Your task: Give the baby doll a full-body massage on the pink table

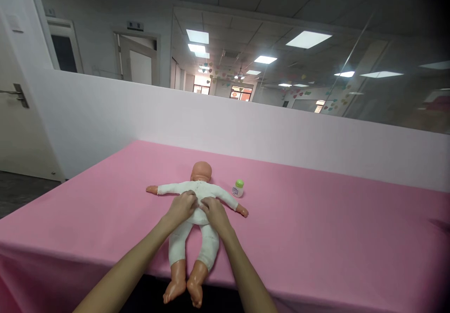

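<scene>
A baby doll point(204, 188) with a white cloth body lies stretched out on the pink-covered table point(316, 238), seemingly face down. Its head points away from me, its arms are spread, and its feet hang over the near edge. On the left half of its back rests my left hand point(183, 206), the fingers bent and closed against the cloth. My right hand point(213, 209) mirrors it on the right half, thumb and fingers drawn together on the cloth. A narrow gap separates the hands. Whether cloth is pinched between the fingertips is hard to see.
Just beyond the doll's right-hand arm stands a small white jar with a green lid point(238, 188). A low white wall point(246, 132) topped with glass runs behind the table. At far left is a door with a metal handle point(21, 95).
</scene>
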The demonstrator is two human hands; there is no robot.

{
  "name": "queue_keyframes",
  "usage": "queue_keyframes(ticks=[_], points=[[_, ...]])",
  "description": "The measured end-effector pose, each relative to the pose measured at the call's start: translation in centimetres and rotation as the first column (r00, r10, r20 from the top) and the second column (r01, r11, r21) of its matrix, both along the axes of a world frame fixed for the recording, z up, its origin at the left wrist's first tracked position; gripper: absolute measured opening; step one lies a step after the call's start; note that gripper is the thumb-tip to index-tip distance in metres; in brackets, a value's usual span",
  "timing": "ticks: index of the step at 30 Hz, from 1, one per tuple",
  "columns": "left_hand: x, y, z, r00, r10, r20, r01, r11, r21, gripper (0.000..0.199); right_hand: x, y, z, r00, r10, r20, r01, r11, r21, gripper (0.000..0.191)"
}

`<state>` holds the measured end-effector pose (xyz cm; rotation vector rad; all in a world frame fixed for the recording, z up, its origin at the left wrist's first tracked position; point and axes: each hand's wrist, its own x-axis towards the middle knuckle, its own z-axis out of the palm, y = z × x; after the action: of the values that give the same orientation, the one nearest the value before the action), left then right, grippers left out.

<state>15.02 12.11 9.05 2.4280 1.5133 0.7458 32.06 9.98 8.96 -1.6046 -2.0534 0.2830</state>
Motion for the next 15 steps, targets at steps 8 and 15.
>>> queue_keyframes(ticks=[8, 15], points=[[1.0, 0.2, -0.9, 0.993, 0.072, -0.093, -0.073, 0.997, -0.011, 0.026, -2.2, 0.8, -1.2, 0.969, -0.129, 0.209, 0.130, 0.991, 0.008, 0.030], [1.0, 0.4, -1.8, 0.991, 0.091, -0.100, -0.089, 0.996, 0.026, 0.028, -2.4, 0.2, -1.5, 0.968, -0.136, 0.213, 0.131, 0.991, 0.037, 0.033]])
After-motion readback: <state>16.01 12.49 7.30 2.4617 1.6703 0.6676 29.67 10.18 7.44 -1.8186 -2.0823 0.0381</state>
